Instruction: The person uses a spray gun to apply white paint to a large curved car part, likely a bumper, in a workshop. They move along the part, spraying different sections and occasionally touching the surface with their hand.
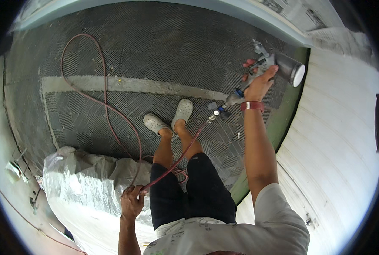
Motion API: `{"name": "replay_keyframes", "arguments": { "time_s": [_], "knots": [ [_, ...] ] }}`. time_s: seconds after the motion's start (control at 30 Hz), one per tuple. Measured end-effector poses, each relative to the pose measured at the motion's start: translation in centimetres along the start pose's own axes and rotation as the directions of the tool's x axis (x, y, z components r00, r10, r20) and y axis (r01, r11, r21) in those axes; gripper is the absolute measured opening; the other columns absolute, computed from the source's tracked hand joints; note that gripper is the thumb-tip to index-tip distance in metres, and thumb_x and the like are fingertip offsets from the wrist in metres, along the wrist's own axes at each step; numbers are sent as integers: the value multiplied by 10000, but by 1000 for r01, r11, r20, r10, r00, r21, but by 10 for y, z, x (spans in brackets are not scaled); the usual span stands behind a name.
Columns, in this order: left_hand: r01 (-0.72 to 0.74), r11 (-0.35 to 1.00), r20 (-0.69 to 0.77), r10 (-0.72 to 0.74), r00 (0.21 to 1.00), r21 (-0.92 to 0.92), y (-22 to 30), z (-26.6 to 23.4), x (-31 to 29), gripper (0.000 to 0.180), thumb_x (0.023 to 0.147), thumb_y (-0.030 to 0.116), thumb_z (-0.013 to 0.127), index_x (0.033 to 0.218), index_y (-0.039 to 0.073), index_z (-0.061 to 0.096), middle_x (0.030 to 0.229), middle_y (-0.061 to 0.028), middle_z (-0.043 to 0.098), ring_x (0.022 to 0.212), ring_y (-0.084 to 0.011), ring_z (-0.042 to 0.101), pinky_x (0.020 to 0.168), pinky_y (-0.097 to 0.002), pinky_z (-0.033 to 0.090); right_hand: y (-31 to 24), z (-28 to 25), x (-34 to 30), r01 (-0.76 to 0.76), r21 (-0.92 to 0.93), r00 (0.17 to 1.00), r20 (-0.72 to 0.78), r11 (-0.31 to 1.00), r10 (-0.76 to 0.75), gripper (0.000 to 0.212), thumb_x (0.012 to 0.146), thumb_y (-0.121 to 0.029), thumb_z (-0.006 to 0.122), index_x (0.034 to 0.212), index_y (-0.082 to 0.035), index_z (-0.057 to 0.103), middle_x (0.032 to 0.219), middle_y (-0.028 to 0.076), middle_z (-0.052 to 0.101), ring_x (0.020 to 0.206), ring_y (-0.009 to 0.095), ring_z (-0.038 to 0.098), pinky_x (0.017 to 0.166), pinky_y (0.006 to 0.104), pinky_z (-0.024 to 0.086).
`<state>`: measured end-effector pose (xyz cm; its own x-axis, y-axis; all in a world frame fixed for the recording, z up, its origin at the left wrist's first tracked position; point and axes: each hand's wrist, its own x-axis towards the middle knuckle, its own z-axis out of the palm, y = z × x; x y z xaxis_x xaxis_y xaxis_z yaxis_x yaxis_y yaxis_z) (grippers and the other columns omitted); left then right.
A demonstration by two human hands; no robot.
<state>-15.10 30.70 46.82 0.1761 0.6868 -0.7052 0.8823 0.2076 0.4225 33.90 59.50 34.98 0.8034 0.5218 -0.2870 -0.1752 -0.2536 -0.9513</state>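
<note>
Spray gun [269,63] raised in right hand [259,85]; red air hose [113,112] gathered in left hand [132,200].

Right fingers [250,63] curled tight round the gun's grip, one over the trigger; metal cup [290,69] juts just past the fingertips, beside a pale curved panel [342,140]. The hose leaves the gun's base below the wrist, crosses the legs and passes through the left fingers [129,192], which are closed in a fist on it. Beyond them it loops across the grated floor [155,55]. Crumpled plastic sheeting [83,182] lies just beside the left fingers.
</note>
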Motion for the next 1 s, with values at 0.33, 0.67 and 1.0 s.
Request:
{"name": "replay_keyframes", "arguments": {
  "time_s": [0.33, 0.67, 1.0],
  "knots": [
    [-54, 997, -20, 53, 998, -62, 87, -14, 41, 142, 1025, 168, 729, 1124, 74, 767, 930, -197, 762, 849, -435, 742, 755, -516, 595, -38, -105, 85, 83, -116, 904, -408, 990, -124, 745, 1141, -669, 344, 1348, 6, 582, 951, 126, 775, 768, 209, 727, 473, 327, 478],
    [38, 998, -114, -44, 993, -60, -85, -59, 17, 96, 1044, 125, 688, 1083, 51, 735, 935, -176, 757, 894, -416, 700, 796, -522, 550, 10, 73, -66, -5, 41, 998, -61, 999, 8, 697, 1127, -675, 429, 1265, -17, 614, 952, 112, 763, 785, 182, 718, 508, 300, 478],
    [176, 949, -250, -243, 937, -263, -240, -158, -24, 191, 1095, 141, 641, 1122, -12, 752, 1021, -205, 770, 943, -406, 722, 829, -472, 562, 51, 346, -265, 32, 81, 920, 386, 996, -61, 672, 1097, -652, 545, 1142, 4, 684, 936, 85, 756, 788, 146, 714, 505, 266, 477]
  ]
}}
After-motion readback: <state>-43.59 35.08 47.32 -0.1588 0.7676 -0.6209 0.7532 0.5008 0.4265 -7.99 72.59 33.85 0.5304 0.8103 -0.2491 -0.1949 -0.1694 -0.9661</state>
